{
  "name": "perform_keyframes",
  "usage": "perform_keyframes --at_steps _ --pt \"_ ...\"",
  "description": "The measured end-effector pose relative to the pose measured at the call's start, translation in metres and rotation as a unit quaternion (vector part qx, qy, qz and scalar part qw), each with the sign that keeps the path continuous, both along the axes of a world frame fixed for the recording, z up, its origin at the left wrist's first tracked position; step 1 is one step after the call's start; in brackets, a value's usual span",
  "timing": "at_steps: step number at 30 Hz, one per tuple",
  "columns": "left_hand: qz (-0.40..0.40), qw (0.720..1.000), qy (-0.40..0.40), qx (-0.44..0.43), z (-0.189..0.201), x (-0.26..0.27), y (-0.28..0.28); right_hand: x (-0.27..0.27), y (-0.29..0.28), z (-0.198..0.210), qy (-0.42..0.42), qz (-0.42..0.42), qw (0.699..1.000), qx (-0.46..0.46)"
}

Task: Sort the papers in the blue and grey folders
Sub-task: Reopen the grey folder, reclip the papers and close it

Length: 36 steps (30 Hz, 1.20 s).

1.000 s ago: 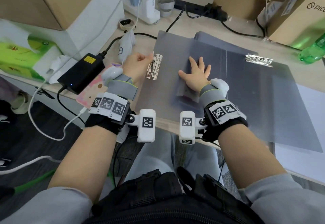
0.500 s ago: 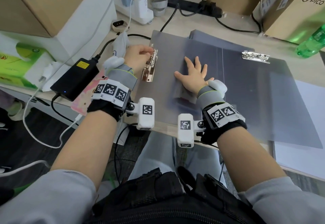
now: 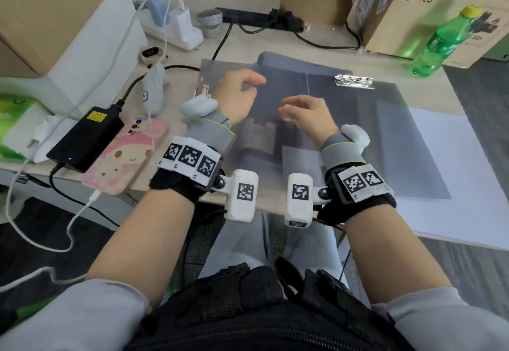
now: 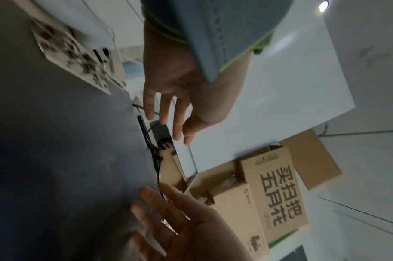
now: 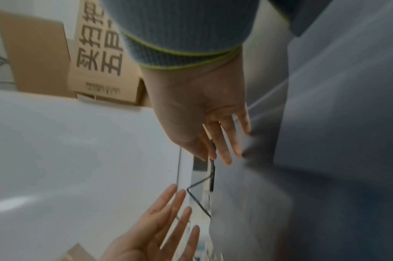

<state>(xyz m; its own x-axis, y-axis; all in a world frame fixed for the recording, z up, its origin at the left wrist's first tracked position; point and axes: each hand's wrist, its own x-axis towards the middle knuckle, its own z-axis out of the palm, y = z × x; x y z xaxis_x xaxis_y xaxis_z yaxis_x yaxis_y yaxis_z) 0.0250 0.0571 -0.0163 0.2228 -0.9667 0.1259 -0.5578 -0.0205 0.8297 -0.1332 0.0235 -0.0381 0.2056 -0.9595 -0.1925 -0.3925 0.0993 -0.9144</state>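
Observation:
A translucent grey folder (image 3: 385, 144) lies flat on the desk, with a metal clip (image 3: 354, 82) at its far edge and another clip (image 3: 202, 91) at its left edge. A darker folder (image 3: 289, 59) shows from under its far side. Papers (image 3: 259, 135) show dimly through the cover. My left hand (image 3: 242, 88) hovers over the folder's left part, fingers loosely curled and holding nothing. My right hand (image 3: 300, 108) hovers just right of it, also empty. In the wrist views the left hand (image 4: 177, 123) and the right hand (image 5: 224, 150) have relaxed, nearly straight fingers.
A black power adapter (image 3: 85, 135), a pink phone (image 3: 124, 155) and cables lie left of the folder. A power strip (image 3: 173, 28) sits at the back. Cardboard boxes (image 3: 429, 8) and a green bottle (image 3: 446, 39) stand at the back right. White sheets (image 3: 454, 185) lie under the folder's right side.
My left hand has let go of the left clip and moved right, over the folder. My right hand has lifted off the cover and its fingers have curled loosely.

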Motion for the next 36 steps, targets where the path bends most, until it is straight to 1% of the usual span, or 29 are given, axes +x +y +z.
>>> perform_keyframes --at_steps 2,7,10,12,15,16,17,20,23,25,27,29,30,32,36 --pt "-0.035 0.999 0.008 0.015 0.001 -0.017 -0.001 -0.02 -0.001 0.002 -0.008 -0.01 1.0 0.008" --pt "-0.132 0.99 -0.01 0.052 -0.003 -0.089 -0.007 -0.098 0.007 0.0 0.014 -0.092 0.995 -0.017" --pt "-0.167 0.984 -0.019 0.065 -0.008 -0.119 -0.009 -0.134 0.013 -0.004 0.036 -0.121 0.992 -0.014" --pt "-0.188 0.979 -0.027 0.073 -0.012 -0.142 -0.012 -0.164 0.016 -0.009 0.073 -0.175 0.981 -0.031" --pt "-0.219 0.971 -0.04 0.084 -0.018 -0.178 -0.014 -0.204 0.028 -0.011 0.189 -0.231 0.954 -0.027" --pt "-0.232 0.968 -0.043 0.09 -0.02 -0.193 -0.015 -0.218 0.033 -0.012 0.207 -0.243 0.948 -0.016" --pt "-0.243 0.964 -0.045 0.095 -0.021 -0.208 -0.016 -0.229 0.037 -0.012 0.204 -0.25 0.947 -0.004" --pt "-0.248 0.962 -0.063 0.095 -0.027 -0.228 -0.018 -0.234 0.046 -0.016 0.161 -0.24 0.957 0.004" --pt "-0.257 0.959 -0.076 0.094 -0.034 -0.248 -0.022 -0.243 0.051 -0.021 0.163 -0.239 0.957 -0.02" --pt "-0.253 0.959 -0.083 0.098 -0.039 -0.26 -0.023 -0.259 0.053 -0.025 0.216 -0.264 0.94 -0.023" --pt "-0.256 0.957 -0.081 0.108 -0.046 -0.267 -0.026 -0.278 0.057 -0.029 0.291 -0.302 0.908 0.005" --pt "-0.255 0.956 -0.079 0.119 -0.053 -0.272 -0.028 -0.296 0.061 -0.036 0.335 -0.328 0.883 0.037" --pt "-0.249 0.958 -0.077 0.118 -0.057 -0.272 -0.029 -0.301 0.063 -0.041 0.344 -0.332 0.877 0.047" --pt "-0.236 0.963 -0.072 0.108 -0.062 -0.269 -0.031 -0.303 0.068 -0.046 0.347 -0.329 0.877 0.049" --pt "-0.236 0.964 -0.065 0.106 -0.068 -0.269 -0.036 -0.305 0.074 -0.051 0.345 -0.344 0.872 0.042"
